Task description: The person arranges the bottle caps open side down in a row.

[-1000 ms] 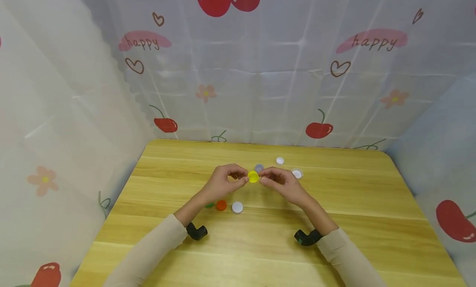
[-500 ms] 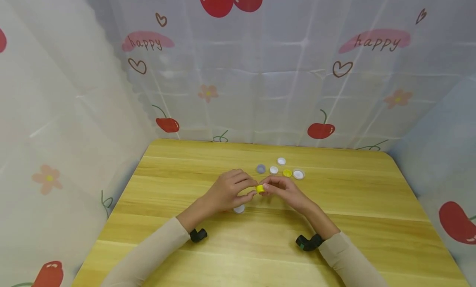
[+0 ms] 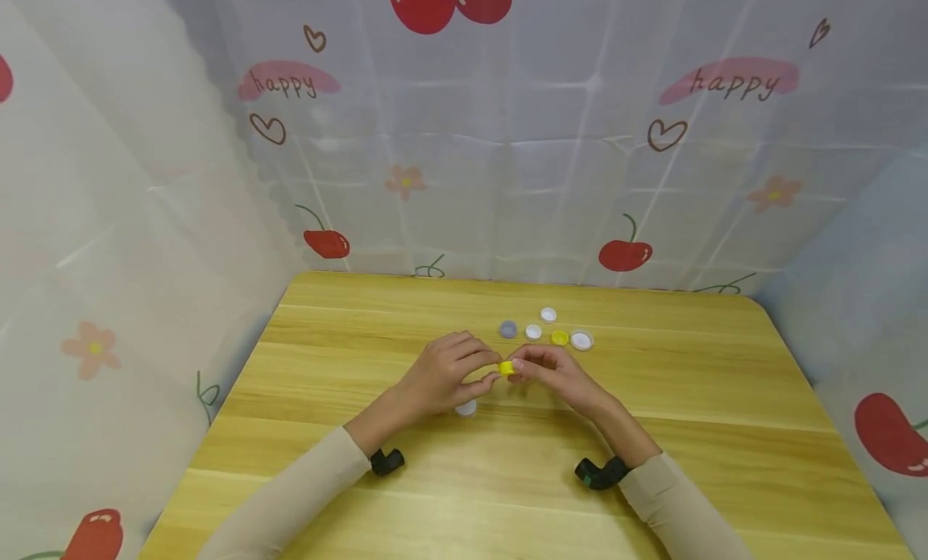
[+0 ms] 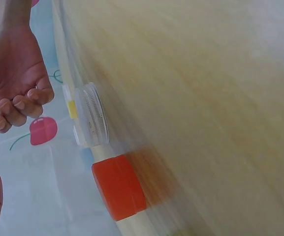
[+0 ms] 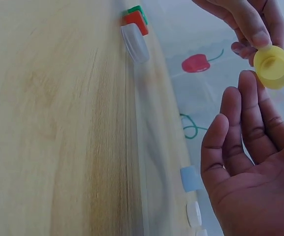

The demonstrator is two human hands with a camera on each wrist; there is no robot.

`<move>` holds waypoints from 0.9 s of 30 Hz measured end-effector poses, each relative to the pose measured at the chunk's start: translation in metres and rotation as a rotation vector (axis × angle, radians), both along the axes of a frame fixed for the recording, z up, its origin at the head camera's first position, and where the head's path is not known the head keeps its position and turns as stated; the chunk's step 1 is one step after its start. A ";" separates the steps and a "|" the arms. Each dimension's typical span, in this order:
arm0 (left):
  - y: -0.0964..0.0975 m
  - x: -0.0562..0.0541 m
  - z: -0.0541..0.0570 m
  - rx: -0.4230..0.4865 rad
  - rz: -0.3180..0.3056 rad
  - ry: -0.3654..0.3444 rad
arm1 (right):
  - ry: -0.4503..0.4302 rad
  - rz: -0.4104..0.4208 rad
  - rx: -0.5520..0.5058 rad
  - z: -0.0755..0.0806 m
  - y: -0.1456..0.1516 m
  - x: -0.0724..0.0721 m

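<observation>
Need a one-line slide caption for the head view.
Left hand and right hand pinch a yellow cap above the wood-grained table, with five more caps lying beyond.

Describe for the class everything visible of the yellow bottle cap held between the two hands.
The yellow bottle cap is small, round and apparently plastic. The right wrist view shows its hollow inside, with a smaller ring within the rim; the head view shows mostly its side wall. It is held on edge, off the wooden table. The right hand and left hand both pinch it.
</observation>
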State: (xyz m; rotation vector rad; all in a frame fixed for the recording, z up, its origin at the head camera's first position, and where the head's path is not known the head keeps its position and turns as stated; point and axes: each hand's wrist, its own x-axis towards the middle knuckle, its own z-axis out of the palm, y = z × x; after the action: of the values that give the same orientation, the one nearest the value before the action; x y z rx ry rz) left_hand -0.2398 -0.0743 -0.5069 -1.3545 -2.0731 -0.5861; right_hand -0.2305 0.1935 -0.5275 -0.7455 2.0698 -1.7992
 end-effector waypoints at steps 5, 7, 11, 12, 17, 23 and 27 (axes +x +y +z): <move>0.000 0.003 -0.002 0.023 0.054 -0.122 | 0.041 -0.087 -0.028 0.001 -0.002 0.003; -0.001 0.003 -0.002 0.036 0.076 -0.191 | 0.077 -0.112 -0.041 0.002 -0.003 0.005; -0.001 0.005 -0.002 0.059 0.090 -0.291 | 0.168 -0.143 -0.046 0.003 -0.005 0.009; -0.001 0.005 -0.002 0.061 0.091 -0.302 | 0.185 -0.153 -0.040 0.003 -0.006 0.010; 0.001 0.007 -0.005 0.059 0.095 -0.323 | 0.263 -0.206 0.011 0.003 -0.006 0.016; 0.002 0.008 -0.008 0.047 0.096 -0.322 | 0.336 -0.237 0.040 0.000 -0.007 0.018; 0.003 0.008 -0.011 0.009 0.095 -0.332 | 0.363 -0.226 0.071 -0.001 -0.006 0.018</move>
State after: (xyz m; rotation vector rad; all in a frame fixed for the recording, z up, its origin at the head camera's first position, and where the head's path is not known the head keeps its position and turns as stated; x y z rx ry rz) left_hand -0.2313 -0.0713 -0.5175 -1.2093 -2.3776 -0.8236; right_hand -0.2124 0.1875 -0.5284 -0.9062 2.5266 -1.7990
